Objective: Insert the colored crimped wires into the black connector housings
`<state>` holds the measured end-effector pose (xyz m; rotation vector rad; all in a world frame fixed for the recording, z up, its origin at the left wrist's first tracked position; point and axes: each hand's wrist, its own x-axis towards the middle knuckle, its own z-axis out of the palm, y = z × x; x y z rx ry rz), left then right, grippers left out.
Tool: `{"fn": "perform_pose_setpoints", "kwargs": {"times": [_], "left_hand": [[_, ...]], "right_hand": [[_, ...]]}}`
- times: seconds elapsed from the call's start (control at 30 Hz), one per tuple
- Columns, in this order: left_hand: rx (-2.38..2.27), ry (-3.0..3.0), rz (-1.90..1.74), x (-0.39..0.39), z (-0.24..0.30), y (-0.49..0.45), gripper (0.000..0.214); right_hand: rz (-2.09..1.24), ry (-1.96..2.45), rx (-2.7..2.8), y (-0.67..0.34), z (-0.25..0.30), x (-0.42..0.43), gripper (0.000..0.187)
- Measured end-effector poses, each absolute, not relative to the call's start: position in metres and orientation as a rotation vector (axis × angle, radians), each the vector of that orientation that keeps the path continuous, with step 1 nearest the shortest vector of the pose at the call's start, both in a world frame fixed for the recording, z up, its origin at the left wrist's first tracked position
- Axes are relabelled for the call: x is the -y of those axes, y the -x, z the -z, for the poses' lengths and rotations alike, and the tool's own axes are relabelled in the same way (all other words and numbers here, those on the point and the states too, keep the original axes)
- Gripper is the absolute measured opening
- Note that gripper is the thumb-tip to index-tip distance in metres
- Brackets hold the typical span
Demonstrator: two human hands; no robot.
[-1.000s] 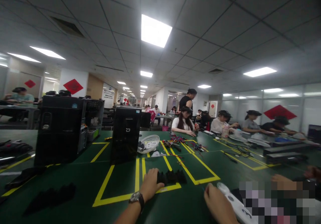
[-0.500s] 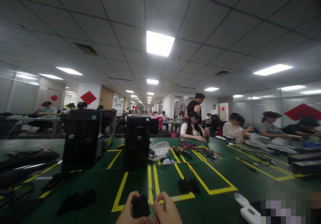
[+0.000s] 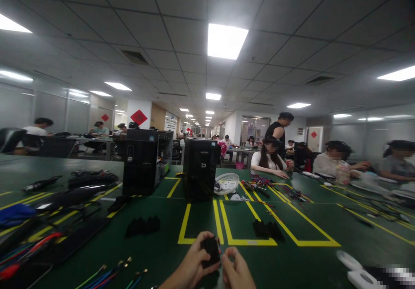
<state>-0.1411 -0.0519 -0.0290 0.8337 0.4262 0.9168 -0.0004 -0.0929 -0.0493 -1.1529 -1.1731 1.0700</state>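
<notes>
My left hand grips a small black block, thumb across its face, low in the middle of the view. Close to the block's right edge is my right hand, its thumb and fingers pinched together. Whatever lies between those fingertips is too small to make out. Both hands are above the green table. A jagged black piece lies beyond them to the left, and a similar black piece lies to the right.
Two black computer towers stand ahead, with a white basket beside the nearer one. Coloured cables lie at front left, loose wires farther back. White plastic parts are at right. A person sits across the table.
The view has turned left and down, so the scene shifts right and the cables at front left come into sight. The left hand keeps hold of the black block, the right hand beside it.
</notes>
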Motion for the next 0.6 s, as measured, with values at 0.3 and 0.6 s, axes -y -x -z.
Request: {"fn": "perform_pose_setpoints", "kwargs": {"times": [0.3, 0.6], "left_hand": [[-0.357, -0.881, -0.937, 0.060, 0.022, 0.144, 0.057], [-0.321, -0.869, -0.918, 0.063, 0.023, 0.142, 0.057]], "right_hand": [[-0.964, 1.225, 1.317, 0.007, 0.054, 0.096, 0.047], [-0.948, 1.280, 1.346, 0.005, 0.044, 0.102, 0.042]]}}
